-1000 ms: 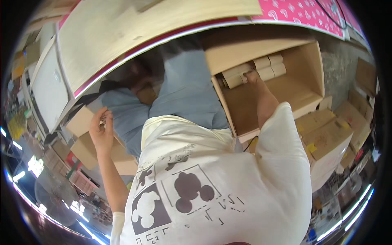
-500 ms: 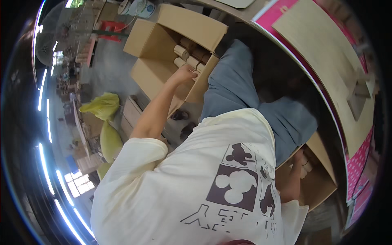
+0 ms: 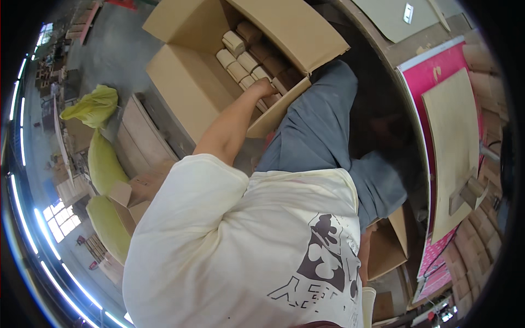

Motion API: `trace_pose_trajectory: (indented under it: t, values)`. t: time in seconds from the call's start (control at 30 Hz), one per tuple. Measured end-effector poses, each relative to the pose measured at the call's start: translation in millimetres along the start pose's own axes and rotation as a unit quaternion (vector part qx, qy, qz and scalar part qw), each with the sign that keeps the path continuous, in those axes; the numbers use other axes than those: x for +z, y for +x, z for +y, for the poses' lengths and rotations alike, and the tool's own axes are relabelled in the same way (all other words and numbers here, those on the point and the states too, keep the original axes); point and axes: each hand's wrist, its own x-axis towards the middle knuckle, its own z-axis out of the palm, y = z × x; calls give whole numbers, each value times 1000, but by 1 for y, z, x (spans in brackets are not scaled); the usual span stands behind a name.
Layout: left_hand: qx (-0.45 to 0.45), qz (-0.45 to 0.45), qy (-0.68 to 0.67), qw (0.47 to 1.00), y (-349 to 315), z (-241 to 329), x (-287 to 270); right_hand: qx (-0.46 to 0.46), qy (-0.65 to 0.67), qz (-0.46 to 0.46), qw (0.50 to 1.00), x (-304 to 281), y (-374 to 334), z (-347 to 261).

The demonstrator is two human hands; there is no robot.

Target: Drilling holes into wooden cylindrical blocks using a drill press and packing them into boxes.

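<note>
My left hand (image 3: 263,89) reaches over the near wall of a large open cardboard box (image 3: 188,101). Its fingers are curled down at the near end of the rows inside, and their tips are hidden. Pale wood-coloured stacks (image 3: 239,71) with rounded outlines lie in rows there, beside darker brown ones (image 3: 262,50). Which piece the fingers grip does not show. On the other side of my legs, my right forearm (image 3: 364,256) goes down beside a second open cardboard box (image 3: 387,249); my right hand is mostly hidden by my leg and shirt.
A workbench edged in pink (image 3: 411,63) runs along the right, with a pale board (image 3: 451,158) and a small angled block (image 3: 469,195) on it. Yellow-green sacks (image 3: 104,164), a wooden panel (image 3: 145,128) and a smaller carton (image 3: 134,191) are on the left.
The view has shifted, so more of the left box's contents show. My left hand has stayed in that box, at its near end. My right hand has gone largely out of sight.
</note>
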Motion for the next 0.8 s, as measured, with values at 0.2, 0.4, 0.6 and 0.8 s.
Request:
trace_pose_trajectory:
  t: [0.2,0.4,0.6,0.8]
  values:
    - [32,74,3,997,-17,17,17,17,-43,2,999,-16,-40,-37]
    - [86,55,70,992,-8,46,12,14,-60,9,998,-23,-72,-59]
    - [105,18,146,983,3,50,5,0,-98,32,995,-23,-102,-84]
    - [66,118,-50,990,-19,26,-27,-2,89,51,995,-39,-146,-124]
